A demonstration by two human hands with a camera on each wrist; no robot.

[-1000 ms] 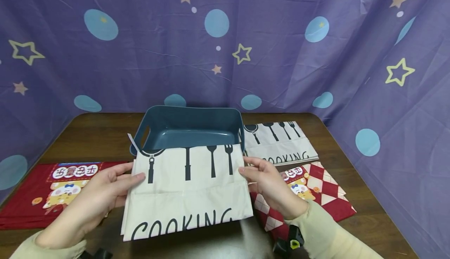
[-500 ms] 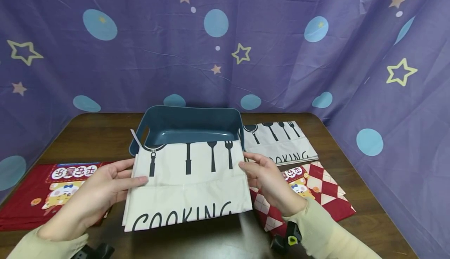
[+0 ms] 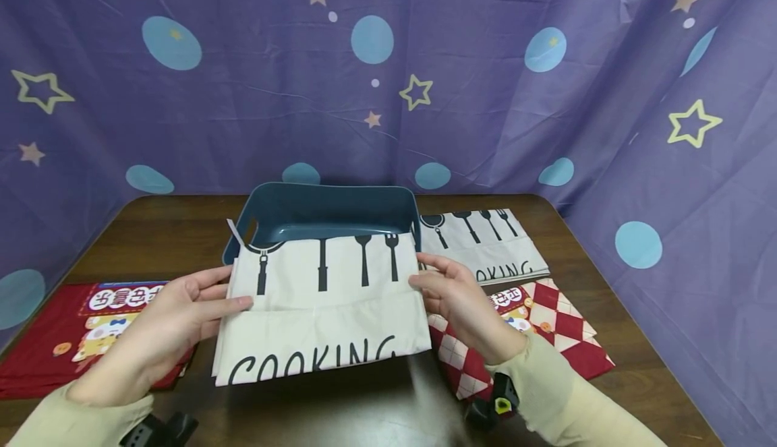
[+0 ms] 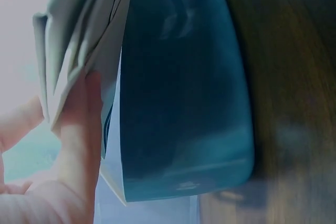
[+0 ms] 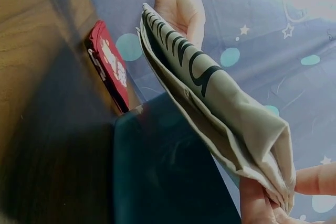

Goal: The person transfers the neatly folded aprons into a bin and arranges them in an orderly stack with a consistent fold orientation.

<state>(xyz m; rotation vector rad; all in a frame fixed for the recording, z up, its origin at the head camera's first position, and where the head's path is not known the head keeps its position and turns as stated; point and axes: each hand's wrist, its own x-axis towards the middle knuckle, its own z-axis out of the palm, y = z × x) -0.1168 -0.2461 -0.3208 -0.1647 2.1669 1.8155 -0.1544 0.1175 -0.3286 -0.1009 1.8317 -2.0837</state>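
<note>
A folded cream cloth (image 3: pixel 328 319), possibly an apron, printed with dark utensils and "COOKING", hangs in the air between both hands. My left hand (image 3: pixel 173 325) pinches its left edge, thumb on the front face and fingers behind. On the opposite edge, my right hand (image 3: pixel 464 309) pinches it the same way. Several folded layers of the cloth show in the right wrist view. Behind it stands a dark teal plastic bin (image 3: pixel 340 197), its front wall mostly covered by the cloth in the head view. A thin strap (image 3: pixel 235 232) sticks up at the cloth's upper left corner.
Another folded "COOKING" cloth (image 3: pixel 485 251) lies right of the bin. In front of it is a red checked folded cloth (image 3: pixel 561 315) with a cartoon print. A red folded cloth (image 3: pixel 42 339) lies at the left. A purple curtain (image 3: pixel 255 123) hangs behind the wooden table (image 3: pixel 164 231).
Both hands have raised the cream cloth slightly and moved it toward the bin, covering more of the bin's front. The hold on both edges stays the same.
</note>
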